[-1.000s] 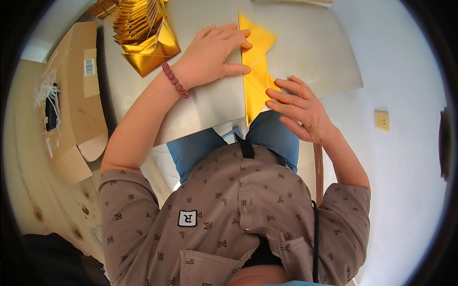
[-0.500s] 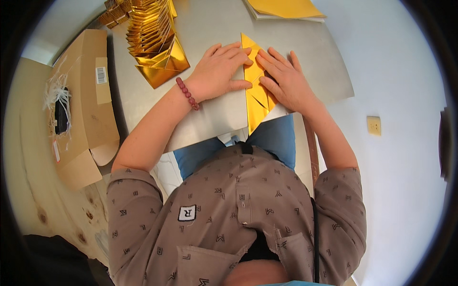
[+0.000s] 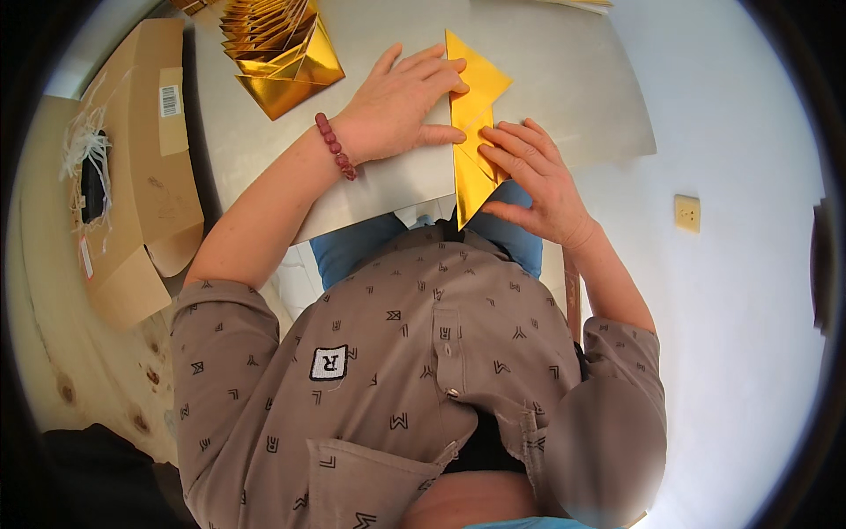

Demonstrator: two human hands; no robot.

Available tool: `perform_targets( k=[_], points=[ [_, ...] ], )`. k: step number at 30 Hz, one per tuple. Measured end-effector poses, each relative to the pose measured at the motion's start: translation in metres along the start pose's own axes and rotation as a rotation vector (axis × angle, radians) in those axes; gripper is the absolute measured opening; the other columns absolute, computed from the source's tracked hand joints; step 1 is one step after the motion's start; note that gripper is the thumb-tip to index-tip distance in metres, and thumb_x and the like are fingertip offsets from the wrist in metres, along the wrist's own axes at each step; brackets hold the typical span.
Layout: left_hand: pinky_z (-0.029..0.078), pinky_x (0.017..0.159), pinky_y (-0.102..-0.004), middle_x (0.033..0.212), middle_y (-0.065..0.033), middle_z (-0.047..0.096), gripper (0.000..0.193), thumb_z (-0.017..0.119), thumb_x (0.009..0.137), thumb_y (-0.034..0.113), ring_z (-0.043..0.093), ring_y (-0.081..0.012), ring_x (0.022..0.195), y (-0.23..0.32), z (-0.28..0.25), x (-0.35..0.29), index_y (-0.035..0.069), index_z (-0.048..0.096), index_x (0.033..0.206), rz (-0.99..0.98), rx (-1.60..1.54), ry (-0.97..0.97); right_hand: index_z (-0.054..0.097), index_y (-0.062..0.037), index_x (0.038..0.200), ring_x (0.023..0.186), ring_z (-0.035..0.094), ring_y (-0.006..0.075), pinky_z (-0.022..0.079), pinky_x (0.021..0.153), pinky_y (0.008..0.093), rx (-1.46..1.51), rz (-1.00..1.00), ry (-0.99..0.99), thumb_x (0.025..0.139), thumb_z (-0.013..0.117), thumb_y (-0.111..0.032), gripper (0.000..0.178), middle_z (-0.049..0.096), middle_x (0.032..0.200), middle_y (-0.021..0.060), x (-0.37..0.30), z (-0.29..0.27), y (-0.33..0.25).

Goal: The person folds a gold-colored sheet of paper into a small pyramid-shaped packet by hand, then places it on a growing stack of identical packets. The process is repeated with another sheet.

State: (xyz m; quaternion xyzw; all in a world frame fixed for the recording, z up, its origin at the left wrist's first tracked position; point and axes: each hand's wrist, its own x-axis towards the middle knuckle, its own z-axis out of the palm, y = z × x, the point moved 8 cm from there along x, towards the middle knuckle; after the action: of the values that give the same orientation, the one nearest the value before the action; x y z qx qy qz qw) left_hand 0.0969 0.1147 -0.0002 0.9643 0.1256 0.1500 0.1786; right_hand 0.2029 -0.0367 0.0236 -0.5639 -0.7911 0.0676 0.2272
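Note:
A sheet of shiny gold paper (image 3: 476, 84), folded into a long pointed shape, lies at the table's front edge, its lower tip overhanging. My left hand (image 3: 401, 97) rests along its left side, fingers stretched and thumb apart, the fingertips pressing on the paper. A dark red bead bracelet (image 3: 335, 145) circles that wrist. At the lower right of the paper, my right hand (image 3: 536, 181) grips the folded part, fingertips on top and thumb by the lower edge. The thumb's underside is hidden. An upper flap points out to the right, with neither hand on it.
A row of folded gold paper pieces (image 3: 291, 66) stands nested at the back left of the grey table (image 3: 388, 207). Left of the table is an open cardboard box (image 3: 163, 189) with white shreds. A paper stack (image 3: 586, 4) shows at the top edge. A wall socket (image 3: 687, 212) is at right.
My right hand has slid down and toward me along the paper. The upper right flap now lies spread outward. My left hand stays at the left edge. The whole view has shifted slightly.

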Motion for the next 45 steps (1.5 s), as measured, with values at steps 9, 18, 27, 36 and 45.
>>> perform_targets(
  k=[9,18,27,36,45],
  points=[
    [0.018,0.127,-0.0574,0.155,-0.0076,0.051,0.06,0.075,0.088,0.054,0.033,-0.0291,0.154,0.005,0.0,-0.002,0.013,0.062,0.13,-0.016,0.036,0.038,0.07,-0.0088,0.124,0.121,0.059,0.0299,0.047,0.109,0.0458,0.067,0.035,0.142,0.076,0.083,-0.01,0.05,0.066,0.128,0.0074,-0.005,-0.002,0.006],
    [0.016,0.126,-0.0595,0.156,-0.0081,0.05,0.069,0.077,0.084,0.059,0.031,-0.0305,0.155,0.009,0.0,-0.002,0.014,0.061,0.133,-0.034,0.063,0.016,0.076,-0.0121,0.101,0.095,0.057,0.0258,0.048,0.084,0.0358,0.107,0.18,0.23,0.08,0.081,-0.01,0.022,0.066,0.105,0.0031,-0.004,-0.007,0.012],
    [0.014,0.127,-0.0606,0.161,-0.0076,0.044,0.066,0.078,0.083,0.043,0.027,-0.0308,0.157,0.011,0.0,-0.003,0.014,0.057,0.138,-0.038,0.048,-0.05,0.068,-0.0078,0.082,0.08,0.053,0.0254,0.044,0.073,0.037,0.207,0.402,0.223,0.086,0.075,-0.012,0.009,0.061,0.084,0.0045,0.012,-0.007,0.02],
    [0.015,0.126,-0.0605,0.16,-0.0119,0.045,0.055,0.067,0.092,0.042,0.028,-0.0335,0.156,0.008,-0.006,-0.004,0.012,0.057,0.138,-0.015,-0.021,-0.069,0.063,-0.0048,0.075,0.077,0.054,0.0277,0.044,0.069,0.0394,0.21,0.558,0.144,0.087,0.072,-0.014,0.017,0.058,0.075,0.0071,0.022,-0.005,0.028],
    [0.015,0.126,-0.0586,0.149,-0.0087,0.057,0.042,0.063,0.1,0.046,0.034,-0.0306,0.153,0.004,0.0,0.002,0.012,0.063,0.126,-0.123,-0.071,0.043,0.064,-0.0037,0.078,0.078,0.056,0.0296,0.046,0.07,0.042,0.137,0.591,0.15,0.087,0.072,-0.016,0.017,0.06,0.077,0.0091,0.022,-0.004,0.029]
  ],
)
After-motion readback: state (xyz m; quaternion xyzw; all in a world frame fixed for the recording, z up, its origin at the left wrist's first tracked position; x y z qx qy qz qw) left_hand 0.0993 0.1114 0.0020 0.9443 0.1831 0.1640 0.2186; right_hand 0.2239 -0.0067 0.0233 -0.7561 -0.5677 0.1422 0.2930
